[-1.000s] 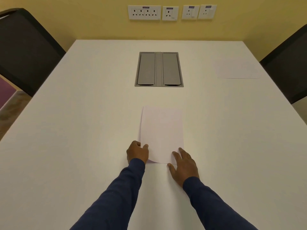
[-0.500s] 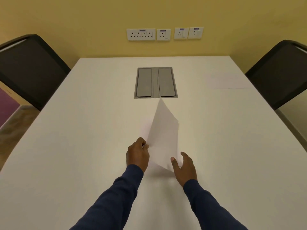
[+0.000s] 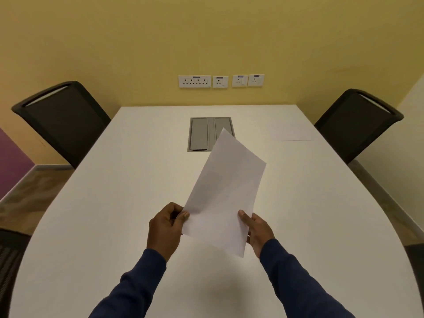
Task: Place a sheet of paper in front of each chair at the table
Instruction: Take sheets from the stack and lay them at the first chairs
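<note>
A white sheet of paper (image 3: pixel 226 193) is held up above the white table (image 3: pixel 114 203), tilted with its far corner toward the right. My left hand (image 3: pixel 166 226) pinches its lower left edge and my right hand (image 3: pixel 257 230) grips its lower right edge. A second sheet (image 3: pixel 292 132) lies flat at the far right, in front of the right black chair (image 3: pixel 358 125). The left black chair (image 3: pixel 62 120) has bare table in front of it.
A grey cable hatch (image 3: pixel 202 134) is set into the table's far middle, partly hidden by the raised sheet. Wall sockets (image 3: pixel 220 81) sit on the yellow wall behind. Dark chair parts show at the near left (image 3: pixel 9 255) and near right (image 3: pixel 416 260) edges.
The sheet that lay flat on the table under both hands has been lifted clear of the surface and tilted. The view has pulled back and up, showing more wall and both chairs.
</note>
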